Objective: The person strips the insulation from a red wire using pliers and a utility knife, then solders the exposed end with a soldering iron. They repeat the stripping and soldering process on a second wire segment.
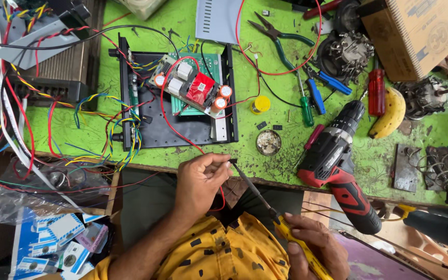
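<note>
My left hand (199,181) pinches the end of a thin red wire (169,122) at the near edge of the green bench. That wire runs up to a circuit board (190,83) lying in an open black metal chassis (156,129). My right hand (315,243) grips a yellow-handled soldering iron (257,194); its dark tip touches the wire end at my left fingertips. Both hands hover over my lap, just below the bench edge.
A red and black cordless drill (338,161) lies right of the hands. Pliers (278,39), screwdrivers (303,101), a banana (390,114), a round tin (268,142) and a cardboard box (416,31) crowd the bench. Loose coloured wires (105,135) spill at left.
</note>
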`<action>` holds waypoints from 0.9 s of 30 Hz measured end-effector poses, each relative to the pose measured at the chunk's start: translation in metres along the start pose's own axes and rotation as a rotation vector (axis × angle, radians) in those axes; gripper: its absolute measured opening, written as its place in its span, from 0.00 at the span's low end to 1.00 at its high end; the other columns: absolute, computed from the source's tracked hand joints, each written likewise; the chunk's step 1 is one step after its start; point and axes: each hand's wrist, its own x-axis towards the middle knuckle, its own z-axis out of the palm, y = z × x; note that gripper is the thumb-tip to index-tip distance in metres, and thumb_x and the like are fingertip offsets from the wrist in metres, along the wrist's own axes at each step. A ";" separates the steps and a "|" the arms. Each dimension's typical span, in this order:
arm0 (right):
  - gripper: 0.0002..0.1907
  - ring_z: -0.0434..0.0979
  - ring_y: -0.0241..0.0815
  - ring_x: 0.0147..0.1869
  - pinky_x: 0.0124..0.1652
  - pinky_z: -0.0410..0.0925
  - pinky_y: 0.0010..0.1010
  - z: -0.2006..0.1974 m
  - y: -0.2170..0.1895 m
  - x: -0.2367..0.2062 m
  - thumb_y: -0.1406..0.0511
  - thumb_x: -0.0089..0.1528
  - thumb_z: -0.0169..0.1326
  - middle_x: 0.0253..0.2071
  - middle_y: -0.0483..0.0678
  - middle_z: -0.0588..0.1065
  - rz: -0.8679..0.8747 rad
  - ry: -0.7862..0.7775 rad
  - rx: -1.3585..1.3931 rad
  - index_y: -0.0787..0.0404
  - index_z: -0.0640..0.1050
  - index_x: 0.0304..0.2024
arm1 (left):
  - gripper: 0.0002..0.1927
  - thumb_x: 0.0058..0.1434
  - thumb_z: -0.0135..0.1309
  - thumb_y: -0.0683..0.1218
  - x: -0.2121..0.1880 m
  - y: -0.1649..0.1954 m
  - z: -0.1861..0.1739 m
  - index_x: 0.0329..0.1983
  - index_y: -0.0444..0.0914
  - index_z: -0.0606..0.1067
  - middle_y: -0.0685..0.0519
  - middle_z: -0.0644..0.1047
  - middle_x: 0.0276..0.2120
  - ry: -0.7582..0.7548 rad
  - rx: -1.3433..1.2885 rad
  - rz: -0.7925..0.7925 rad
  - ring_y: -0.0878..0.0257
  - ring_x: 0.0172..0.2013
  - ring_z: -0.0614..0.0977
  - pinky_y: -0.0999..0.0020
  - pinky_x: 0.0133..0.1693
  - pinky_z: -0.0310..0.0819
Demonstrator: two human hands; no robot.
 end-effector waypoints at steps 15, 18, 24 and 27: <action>0.07 0.84 0.53 0.55 0.55 0.75 0.40 0.000 0.001 -0.007 0.72 0.62 0.56 0.50 0.66 0.79 0.088 -0.012 0.053 0.70 0.73 0.41 | 0.09 0.60 0.62 0.36 -0.001 0.003 -0.001 0.44 0.30 0.81 0.54 0.84 0.29 -0.005 0.016 0.030 0.75 0.29 0.81 0.79 0.31 0.76; 0.07 0.83 0.54 0.56 0.55 0.76 0.42 0.002 -0.004 -0.007 0.72 0.63 0.55 0.50 0.67 0.79 0.186 0.005 0.065 0.71 0.73 0.41 | 0.09 0.60 0.62 0.36 -0.002 0.004 -0.002 0.44 0.30 0.81 0.54 0.84 0.29 -0.011 0.014 0.037 0.76 0.30 0.82 0.79 0.32 0.77; 0.09 0.84 0.54 0.56 0.56 0.76 0.42 0.002 -0.005 -0.004 0.70 0.62 0.56 0.49 0.67 0.79 0.145 0.005 0.071 0.71 0.73 0.41 | 0.09 0.59 0.63 0.36 -0.002 0.002 -0.001 0.44 0.30 0.81 0.54 0.83 0.29 -0.012 0.008 0.026 0.75 0.29 0.81 0.78 0.32 0.77; 0.09 0.84 0.52 0.54 0.55 0.75 0.39 0.002 -0.001 -0.002 0.70 0.62 0.56 0.47 0.65 0.80 0.060 0.005 0.046 0.71 0.74 0.41 | 0.09 0.59 0.63 0.36 -0.001 0.002 -0.001 0.43 0.31 0.81 0.54 0.83 0.28 -0.009 0.004 0.015 0.76 0.29 0.80 0.79 0.32 0.76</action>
